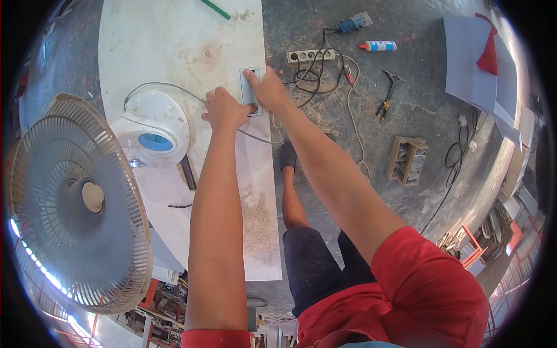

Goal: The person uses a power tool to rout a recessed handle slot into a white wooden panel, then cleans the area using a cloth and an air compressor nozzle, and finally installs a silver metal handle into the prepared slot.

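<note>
At the right edge of the white board lies a small grey rectangular frame with a recessed middle. My right hand grips its upper right side, thumb over the frame and fingers bent at the board's edge. My left hand rests just left of it, fingers spread and slightly bent on the board, thumb touching the frame's lower part. A white rounded fan base with a blue oval and a cable sits further left, beside a dark strip.
A fan head fills the left. On the floor at right are a power strip, blue power tool, tube, pliers-like tool, cables and wooden box. A green rod lies on the board; grey sheets stand far right.
</note>
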{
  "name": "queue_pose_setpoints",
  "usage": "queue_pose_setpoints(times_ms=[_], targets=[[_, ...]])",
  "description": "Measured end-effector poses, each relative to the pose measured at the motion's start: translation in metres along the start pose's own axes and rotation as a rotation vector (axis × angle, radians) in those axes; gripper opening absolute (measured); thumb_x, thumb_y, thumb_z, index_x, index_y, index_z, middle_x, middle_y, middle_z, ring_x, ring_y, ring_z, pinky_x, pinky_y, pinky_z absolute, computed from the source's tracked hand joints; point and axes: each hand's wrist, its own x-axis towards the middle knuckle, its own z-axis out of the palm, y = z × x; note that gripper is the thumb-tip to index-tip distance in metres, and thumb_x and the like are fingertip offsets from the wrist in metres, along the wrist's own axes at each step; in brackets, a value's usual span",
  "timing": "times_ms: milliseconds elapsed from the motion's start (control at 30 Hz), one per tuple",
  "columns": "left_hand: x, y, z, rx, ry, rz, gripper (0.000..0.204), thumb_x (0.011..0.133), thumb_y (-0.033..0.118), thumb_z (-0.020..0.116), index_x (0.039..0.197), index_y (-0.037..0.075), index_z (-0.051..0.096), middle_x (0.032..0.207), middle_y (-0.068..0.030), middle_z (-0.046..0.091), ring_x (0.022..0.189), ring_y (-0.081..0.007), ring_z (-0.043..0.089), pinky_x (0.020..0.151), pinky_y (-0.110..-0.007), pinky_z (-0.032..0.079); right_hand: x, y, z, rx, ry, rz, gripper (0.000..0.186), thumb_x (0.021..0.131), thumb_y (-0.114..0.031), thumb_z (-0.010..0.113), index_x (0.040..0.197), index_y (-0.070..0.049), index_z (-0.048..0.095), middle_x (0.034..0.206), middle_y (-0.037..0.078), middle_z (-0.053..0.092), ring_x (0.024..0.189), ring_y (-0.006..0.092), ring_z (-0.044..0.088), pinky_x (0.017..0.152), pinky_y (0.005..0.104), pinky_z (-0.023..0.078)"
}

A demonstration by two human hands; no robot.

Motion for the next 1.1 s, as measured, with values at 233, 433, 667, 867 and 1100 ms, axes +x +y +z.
queue_pose_setpoints(times_ms=[233,433,667,867,1100], targets=[[-0.001,0.003,0.000,0.004,0.025,-0.011,0.089,0.064,0.041,0.095,0.135,0.003,0.056,0.142,-0.0162,0.052,0.134,-0.0363,0.053,0.107,-0.061,0.043,-0.003,0.002,0.007,0.107,0.054,0.046,0.060,0.094,-0.057,0.067,0.119,-0.003,0.065,0.110,0.025,0.073,0.106,0.0429,0.070,0.091,0.0500,0.053],[-0.003,0.004,-0.001,0.013,0.012,-0.018,0.090,0.064,0.043,0.094,0.135,0.003,0.055,0.142,-0.0167,0.052,0.134,-0.0358,0.053,0.107,-0.060,0.043,-0.002,0.002,0.003,0.021,0.035,0.079,0.063,0.092,-0.061,0.068,0.117,-0.003,0.067,0.110,0.025,0.074,0.107,0.0413,0.071,0.091,0.0485,0.054],[-0.001,0.007,0.004,0.006,0.015,-0.072,0.093,0.062,0.045,0.094,0.135,0.002,0.055,0.141,-0.0159,0.053,0.133,-0.0345,0.053,0.106,-0.059,0.045,-0.017,0.026,-0.014,-0.018,-0.151,0.039,0.065,0.092,-0.059,0.069,0.122,-0.001,0.068,0.113,0.024,0.073,0.108,0.0383,0.071,0.092,0.0464,0.054],[0.003,0.007,0.006,-0.008,0.010,-0.086,0.098,0.060,0.049,0.094,0.135,0.001,0.056,0.144,-0.0198,0.053,0.134,-0.0388,0.055,0.106,-0.061,0.046,-0.029,0.053,-0.019,0.078,-0.297,0.024,0.041,0.100,-0.042,0.068,0.109,-0.003,0.074,0.091,0.008,0.073,0.074,0.0153,0.065,0.069,0.0325,0.053],[0.002,0.011,0.004,0.000,-0.001,-0.121,0.092,0.064,0.043,0.095,0.136,0.003,0.055,0.142,-0.0147,0.052,0.134,-0.0322,0.052,0.106,-0.056,0.045,-0.025,0.049,-0.017,-0.009,-0.282,0.045,0.050,0.096,-0.049,0.070,0.108,-0.001,0.075,0.091,0.015,0.073,0.082,0.0244,0.069,0.074,0.0388,0.055]])
